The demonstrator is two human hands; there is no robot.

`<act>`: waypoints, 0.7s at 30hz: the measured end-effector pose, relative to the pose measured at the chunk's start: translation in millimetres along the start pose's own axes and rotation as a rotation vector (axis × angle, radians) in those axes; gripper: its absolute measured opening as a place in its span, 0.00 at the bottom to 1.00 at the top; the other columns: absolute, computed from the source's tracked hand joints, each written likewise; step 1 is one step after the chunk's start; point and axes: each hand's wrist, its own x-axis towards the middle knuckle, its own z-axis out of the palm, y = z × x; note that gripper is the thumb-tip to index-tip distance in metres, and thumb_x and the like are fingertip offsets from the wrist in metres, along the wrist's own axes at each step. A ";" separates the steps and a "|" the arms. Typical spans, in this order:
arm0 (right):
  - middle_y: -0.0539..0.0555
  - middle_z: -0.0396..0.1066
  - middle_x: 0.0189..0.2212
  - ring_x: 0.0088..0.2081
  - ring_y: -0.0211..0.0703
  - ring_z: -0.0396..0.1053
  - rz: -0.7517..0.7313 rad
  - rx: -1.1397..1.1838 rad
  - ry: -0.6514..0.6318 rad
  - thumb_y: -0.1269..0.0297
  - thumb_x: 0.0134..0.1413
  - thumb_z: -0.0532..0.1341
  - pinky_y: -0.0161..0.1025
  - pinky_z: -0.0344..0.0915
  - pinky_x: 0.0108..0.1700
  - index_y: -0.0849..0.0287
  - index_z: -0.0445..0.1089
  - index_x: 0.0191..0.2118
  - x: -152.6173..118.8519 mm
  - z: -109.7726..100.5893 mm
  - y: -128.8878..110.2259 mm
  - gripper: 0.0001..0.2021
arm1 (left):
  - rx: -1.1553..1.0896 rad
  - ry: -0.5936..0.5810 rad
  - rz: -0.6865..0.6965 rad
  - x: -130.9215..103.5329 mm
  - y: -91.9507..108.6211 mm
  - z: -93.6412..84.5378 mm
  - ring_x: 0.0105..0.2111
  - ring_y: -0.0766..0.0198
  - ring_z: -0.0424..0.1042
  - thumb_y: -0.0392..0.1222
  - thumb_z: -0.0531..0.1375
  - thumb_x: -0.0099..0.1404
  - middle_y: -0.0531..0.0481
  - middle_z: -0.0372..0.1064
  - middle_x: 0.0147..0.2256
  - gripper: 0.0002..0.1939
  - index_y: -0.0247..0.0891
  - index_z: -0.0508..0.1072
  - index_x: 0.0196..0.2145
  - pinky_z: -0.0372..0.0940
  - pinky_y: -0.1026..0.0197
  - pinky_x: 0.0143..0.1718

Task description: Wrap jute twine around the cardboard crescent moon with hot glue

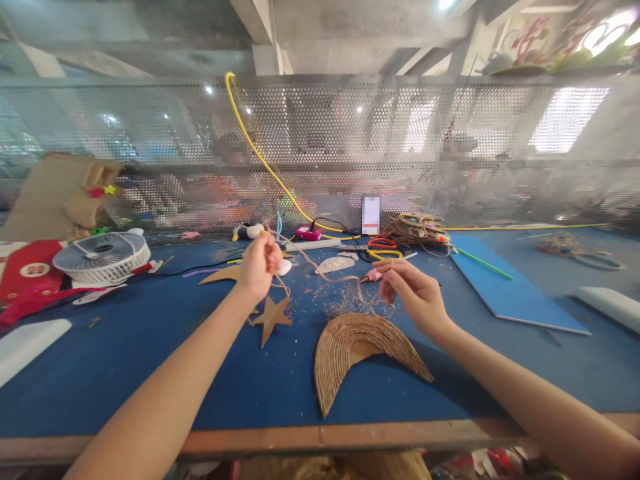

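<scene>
My left hand (pixel 261 268) is raised in a fist above the blue table, closed round a thin pinkish strand of cord (pixel 324 272). The cord sags from there toward my right hand (pixel 413 293), whose bent fingers close together; what lies between them is hidden. Just behind those fingers lies a pink hot glue gun (pixel 372 275). On the table between my forearms rests a cardboard crescent moon (pixel 336 347), mostly covered in rows of brown twine, with a bare patch at its inner edge. Below my left hand are a cardboard star (pixel 273 320) and a bare cardboard crescent (pixel 220 275).
A white fan (pixel 103 257) stands at left. Scissors with yellow and red handles (pixel 384 254), a phone (pixel 371 215) and a twine bundle (pixel 415 232) sit toward the back. A blue board (pixel 515 287) lies at right. Perforated metal mesh (pixel 325 147) rises behind the table.
</scene>
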 end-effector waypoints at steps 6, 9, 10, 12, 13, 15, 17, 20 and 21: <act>0.56 0.75 0.42 0.50 0.47 0.70 -0.135 -0.193 0.014 0.61 0.66 0.57 0.51 0.67 0.55 0.53 0.76 0.40 3.3 -1.4 0.9 0.10 | 0.229 0.460 -0.115 30.9 -30.0 -40.6 0.48 0.54 0.72 0.47 0.60 0.70 0.42 0.68 0.53 0.19 0.35 0.69 0.55 0.71 0.47 0.48; 0.55 0.75 0.37 0.43 0.46 0.70 -0.116 -0.295 -0.013 0.60 0.66 0.57 0.49 0.69 0.49 0.52 0.75 0.44 1.7 -2.2 10.1 0.10 | 0.394 0.438 -0.118 25.3 -38.8 -45.7 0.48 0.55 0.72 0.47 0.60 0.71 0.42 0.68 0.53 0.19 0.36 0.69 0.55 0.71 0.47 0.48; 0.55 0.75 0.36 0.41 0.45 0.69 -0.118 -0.316 -0.024 0.60 0.66 0.57 0.48 0.69 0.47 0.52 0.75 0.45 1.1 -2.3 13.3 0.10 | 0.451 0.401 -0.106 21.6 -39.6 -45.5 0.48 0.55 0.72 0.46 0.60 0.71 0.42 0.68 0.53 0.19 0.36 0.69 0.55 0.71 0.47 0.48; 0.56 0.74 0.38 0.41 0.45 0.69 -0.137 -0.348 -0.049 0.60 0.66 0.57 0.48 0.69 0.47 0.52 0.76 0.46 0.0 -2.5 17.9 0.10 | 0.556 0.310 -0.051 12.8 -37.3 -42.9 0.48 0.55 0.72 0.46 0.60 0.70 0.42 0.68 0.53 0.19 0.35 0.69 0.55 0.71 0.47 0.48; 0.56 0.74 0.39 0.41 0.45 0.69 -0.153 -0.362 -0.062 0.61 0.66 0.57 0.49 0.68 0.49 0.52 0.75 0.46 -0.4 -2.5 19.1 0.10 | 0.602 0.287 -0.014 8.2 -34.2 -40.6 0.49 0.55 0.72 0.46 0.60 0.70 0.42 0.68 0.53 0.19 0.35 0.68 0.55 0.71 0.47 0.48; 0.56 0.74 0.41 0.44 0.45 0.69 -0.193 -0.384 -0.087 0.63 0.66 0.57 0.50 0.67 0.51 0.52 0.75 0.47 -0.9 -2.4 19.1 0.10 | 0.668 0.230 0.083 -0.8 -24.5 -33.3 0.52 0.52 0.70 0.47 0.61 0.70 0.42 0.68 0.53 0.18 0.35 0.70 0.53 0.67 0.43 0.52; 0.56 0.73 0.40 0.44 0.45 0.69 -0.233 -0.404 -0.115 0.64 0.66 0.57 0.49 0.68 0.50 0.53 0.75 0.46 -1.5 -1.3 16.4 0.10 | 0.692 0.185 0.185 -10.5 -11.3 -21.2 0.57 0.35 0.61 0.44 0.61 0.66 0.32 0.71 0.46 0.13 0.30 0.75 0.41 0.57 0.31 0.56; 0.55 0.70 0.34 0.41 0.45 0.67 -0.296 -0.453 -0.155 0.65 0.65 0.58 0.45 0.69 0.44 0.54 0.76 0.46 -3.5 2.9 10.1 0.10 | 0.649 0.015 0.356 -31.8 9.8 5.2 0.57 0.41 0.63 0.48 0.59 0.67 0.36 0.71 0.49 0.14 0.37 0.75 0.44 0.56 0.40 0.59; 0.54 0.69 0.32 0.39 0.44 0.66 -0.317 -0.467 -0.169 0.66 0.65 0.58 0.45 0.68 0.43 0.54 0.76 0.46 -4.4 4.7 8.2 0.10 | 0.596 -0.104 0.422 -40.9 16.0 14.4 0.56 0.48 0.66 0.49 0.58 0.68 0.41 0.71 0.50 0.16 0.42 0.73 0.50 0.59 0.47 0.58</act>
